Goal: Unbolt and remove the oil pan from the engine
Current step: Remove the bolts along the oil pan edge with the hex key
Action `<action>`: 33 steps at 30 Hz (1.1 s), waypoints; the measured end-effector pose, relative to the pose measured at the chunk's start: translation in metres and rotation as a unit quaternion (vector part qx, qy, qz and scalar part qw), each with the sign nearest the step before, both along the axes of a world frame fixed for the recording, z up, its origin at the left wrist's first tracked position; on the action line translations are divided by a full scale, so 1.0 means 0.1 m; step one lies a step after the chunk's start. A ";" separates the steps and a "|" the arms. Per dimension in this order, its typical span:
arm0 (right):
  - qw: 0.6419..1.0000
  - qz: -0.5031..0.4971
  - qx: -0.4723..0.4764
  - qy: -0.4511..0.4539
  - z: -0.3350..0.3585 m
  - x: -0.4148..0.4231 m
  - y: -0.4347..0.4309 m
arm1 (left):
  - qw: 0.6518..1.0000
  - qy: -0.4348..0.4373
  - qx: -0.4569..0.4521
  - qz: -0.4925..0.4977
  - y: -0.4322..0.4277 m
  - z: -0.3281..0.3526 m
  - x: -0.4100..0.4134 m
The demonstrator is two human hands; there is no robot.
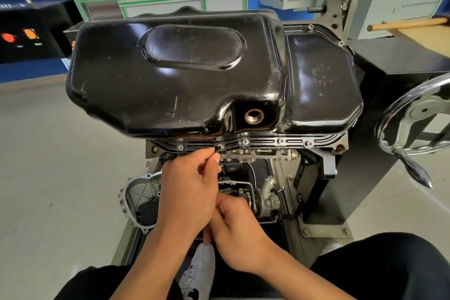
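The black oil pan [175, 75] sits on top of the upturned engine [255, 178], its open drain hole [254, 116] facing me. Several bolts line the near flange [263, 142]. My left hand [190, 187] pinches a thin black tool [216, 150] whose tip sits at the second flange bolt [220, 146] from the left. My right hand [233, 224] lies just below and behind the left hand, fingers curled; what it grips is hidden by the left hand.
A chrome handwheel [414, 117] of the engine stand juts out at the right. A grey cover plate [140, 198] sticks out at the lower left. Benches and cabinets stand along the blue back wall. My knees and a white shoe [199, 273] are below.
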State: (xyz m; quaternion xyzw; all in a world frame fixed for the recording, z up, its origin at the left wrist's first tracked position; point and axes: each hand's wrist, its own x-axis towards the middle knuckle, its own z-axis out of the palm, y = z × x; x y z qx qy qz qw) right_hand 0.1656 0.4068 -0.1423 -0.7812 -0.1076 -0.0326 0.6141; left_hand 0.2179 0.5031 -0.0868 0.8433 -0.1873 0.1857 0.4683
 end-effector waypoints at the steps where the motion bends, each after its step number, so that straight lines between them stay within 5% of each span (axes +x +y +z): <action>1: 1.000 0.001 0.007 0.004 0.00 0.01 0.01 | 1.000 -0.004 0.013 -0.001 0.01 0.01 0.01; 8: 0.999 0.004 0.036 0.011 -0.01 0.08 0.13 | 0.996 -0.015 0.080 -0.022 0.06 0.08 0.08; 25: 0.999 -0.005 0.030 0.036 -0.09 -0.07 -0.46 | 0.982 0.169 -0.073 -0.045 -0.11 0.10 0.06; 28: 0.999 -0.001 0.014 0.029 -0.06 -0.07 -0.57 | 0.954 0.249 -0.157 -0.052 -0.14 0.13 0.05; 33: 0.998 -0.062 -0.016 -0.003 0.15 -0.05 -0.92 | 0.861 0.367 -0.340 -0.090 -0.22 0.15 0.01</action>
